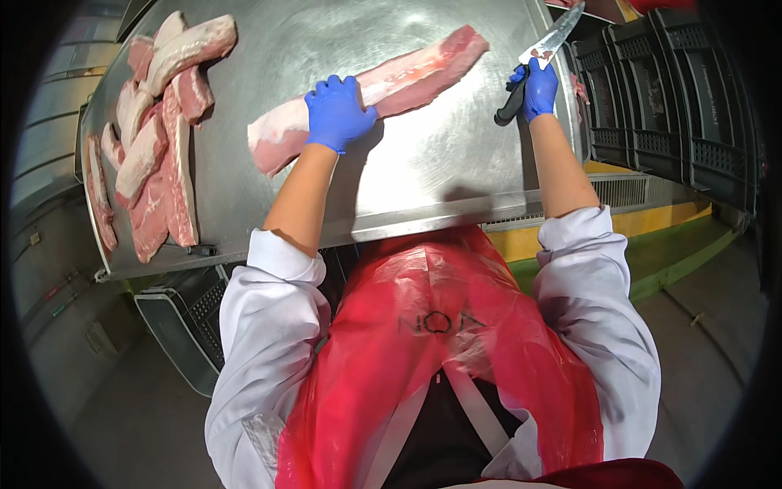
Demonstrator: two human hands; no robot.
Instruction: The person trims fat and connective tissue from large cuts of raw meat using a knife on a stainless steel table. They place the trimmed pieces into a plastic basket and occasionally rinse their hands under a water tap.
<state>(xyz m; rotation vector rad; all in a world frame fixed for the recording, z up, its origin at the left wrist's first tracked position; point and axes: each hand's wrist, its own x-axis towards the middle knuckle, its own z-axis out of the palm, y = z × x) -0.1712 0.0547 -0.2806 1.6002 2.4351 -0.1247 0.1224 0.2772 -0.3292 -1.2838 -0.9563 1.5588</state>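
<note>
A long slab of raw pork loin [423, 81], pale fat along its top, lies slantwise across the steel table. My left hand [336, 114], in a blue glove, rests on its near-left part with spread fingers, the thumb by its near edge. Over at the table's right side, my right hand [538, 90], also gloved in blue, is closed around a knife [558, 38]. The black handle sticks out below that hand toward the left. Its blade, with scraps of meat on it, points up and to the right, apart from the loin.
Several cut pork pieces [151, 155] are heaped on the left of the steel table [244, 220]. Black plastic crates [660, 106] stand stacked beyond its right edge. Another crate [175, 338] sits below the near-left corner. My red apron [440, 293] meets the near edge.
</note>
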